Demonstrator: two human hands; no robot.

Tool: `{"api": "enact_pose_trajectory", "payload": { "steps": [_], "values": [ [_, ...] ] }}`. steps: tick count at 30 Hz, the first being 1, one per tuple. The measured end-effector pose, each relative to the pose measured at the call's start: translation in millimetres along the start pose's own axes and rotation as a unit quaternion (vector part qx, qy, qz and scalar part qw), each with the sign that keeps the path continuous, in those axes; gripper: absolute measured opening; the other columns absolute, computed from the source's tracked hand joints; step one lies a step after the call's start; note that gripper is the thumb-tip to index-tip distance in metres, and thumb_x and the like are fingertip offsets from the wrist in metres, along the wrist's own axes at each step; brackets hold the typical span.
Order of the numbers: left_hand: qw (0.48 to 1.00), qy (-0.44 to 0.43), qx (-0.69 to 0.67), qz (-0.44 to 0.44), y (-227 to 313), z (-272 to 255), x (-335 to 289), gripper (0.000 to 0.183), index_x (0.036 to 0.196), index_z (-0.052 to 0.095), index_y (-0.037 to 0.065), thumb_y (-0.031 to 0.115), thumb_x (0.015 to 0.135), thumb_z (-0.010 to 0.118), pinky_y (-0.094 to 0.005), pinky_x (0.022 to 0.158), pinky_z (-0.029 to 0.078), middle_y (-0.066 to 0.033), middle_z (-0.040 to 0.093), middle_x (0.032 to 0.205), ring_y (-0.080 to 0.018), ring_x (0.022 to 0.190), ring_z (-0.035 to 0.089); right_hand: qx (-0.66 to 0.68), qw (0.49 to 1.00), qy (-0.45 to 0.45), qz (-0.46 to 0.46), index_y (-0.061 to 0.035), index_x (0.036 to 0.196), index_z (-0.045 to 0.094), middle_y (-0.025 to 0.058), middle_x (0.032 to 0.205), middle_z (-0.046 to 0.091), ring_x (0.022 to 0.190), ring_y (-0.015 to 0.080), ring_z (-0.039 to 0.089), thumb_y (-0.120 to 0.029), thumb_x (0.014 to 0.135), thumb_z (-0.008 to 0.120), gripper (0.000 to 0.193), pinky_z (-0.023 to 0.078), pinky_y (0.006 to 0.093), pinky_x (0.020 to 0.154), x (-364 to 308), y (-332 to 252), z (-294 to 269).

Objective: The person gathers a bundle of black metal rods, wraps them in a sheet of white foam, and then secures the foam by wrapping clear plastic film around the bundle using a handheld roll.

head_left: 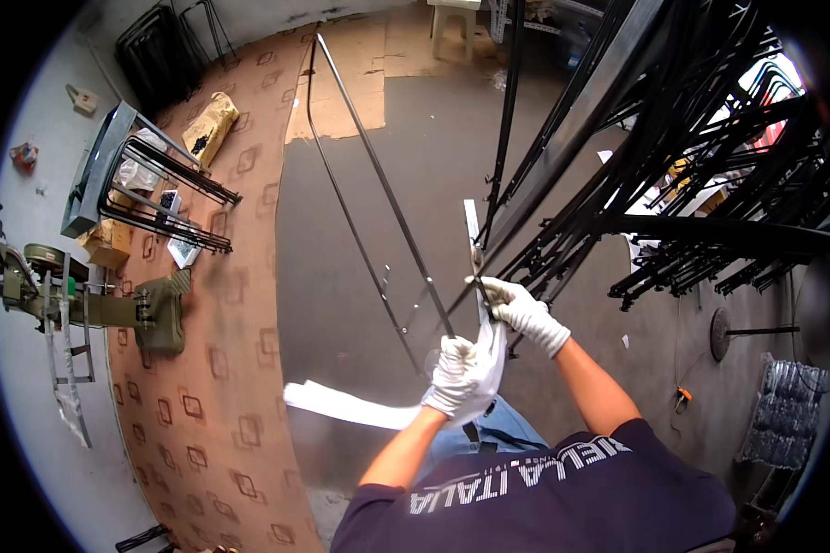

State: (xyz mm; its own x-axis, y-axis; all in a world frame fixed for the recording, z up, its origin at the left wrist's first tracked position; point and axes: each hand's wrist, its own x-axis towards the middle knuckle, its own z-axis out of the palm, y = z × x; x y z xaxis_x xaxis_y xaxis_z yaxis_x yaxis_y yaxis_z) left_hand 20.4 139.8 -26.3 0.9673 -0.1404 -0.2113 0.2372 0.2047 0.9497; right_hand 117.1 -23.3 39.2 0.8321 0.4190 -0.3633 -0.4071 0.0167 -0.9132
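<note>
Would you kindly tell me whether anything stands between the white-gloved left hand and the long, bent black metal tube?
Nothing visible does: the tube runs down to the left hand. The grip hides whether the long, white, flexible strip is caught between.

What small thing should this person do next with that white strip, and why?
Probably use the left hand to gather in the white strip: its loose end trails out to the left, away from the black frame, and that hand, which seems to grip the frame, is nearer to it.
</note>
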Motion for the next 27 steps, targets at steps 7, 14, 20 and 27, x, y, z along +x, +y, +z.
{"api": "enact_pose_trajectory", "payload": {
  "steps": [7,14,20,27],
  "values": [
    [0.913,-0.063,0.263,0.304,44,-22,21,0.018,0.086,0.044,0.008,0.004,0.074,0.056,-0.0254,0.054,0.039,-0.0051,0.046,0.076,-0.0154,0.058,0.046,0.003,0.999,0.022,-0.046,-0.0096,0.122,0.047,0.0044,0.106,0.054,0.084,0.0082,0.053,0.002,0.067,0.051,0.057,0.045,0.0202,0.066,12,-47,14],
    [0.918,-0.094,0.285,0.26,102,-9,53,0.013,0.097,0.047,0.007,0.012,0.085,0.046,-0.0323,0.046,0.039,-0.0068,0.044,0.064,-0.0208,0.048,0.045,0.07,0.964,0.147,-0.209,-0.013,0.127,0.04,-0.0015,0.075,0.052,0.062,0.0056,0.046,0.01,0.065,0.047,0.067,0.041,0.018,0.056,3,-116,34],
    [0.808,-0.155,0.443,0.355,144,0,103,0.02,0.096,0.051,0.008,0.01,0.076,0.052,-0.0368,0.05,0.043,-0.0158,0.051,0.077,-0.0276,0.057,0.054,0.093,0.972,0.154,-0.149,-0.0137,0.139,0.018,0.0033,0.079,0.053,0.054,0.008,0.047,0.008,0.066,0.051,0.083,0.04,0.0187,0.044,12,-162,18],
    [0.775,-0.261,0.379,0.433,130,-25,152,0.013,0.086,0.05,0.01,0.017,0.076,0.055,-0.0391,0.049,0.043,-0.0083,0.052,0.057,-0.0277,0.049,0.052,-0.218,0.869,0.437,-0.079,-0.0016,0.11,0.049,0.0143,0.092,0.061,0.084,0.0254,0.059,-0.035,0.076,0.06,0.049,0.046,0.0342,0.072,45,-174,65]
  ]
}}
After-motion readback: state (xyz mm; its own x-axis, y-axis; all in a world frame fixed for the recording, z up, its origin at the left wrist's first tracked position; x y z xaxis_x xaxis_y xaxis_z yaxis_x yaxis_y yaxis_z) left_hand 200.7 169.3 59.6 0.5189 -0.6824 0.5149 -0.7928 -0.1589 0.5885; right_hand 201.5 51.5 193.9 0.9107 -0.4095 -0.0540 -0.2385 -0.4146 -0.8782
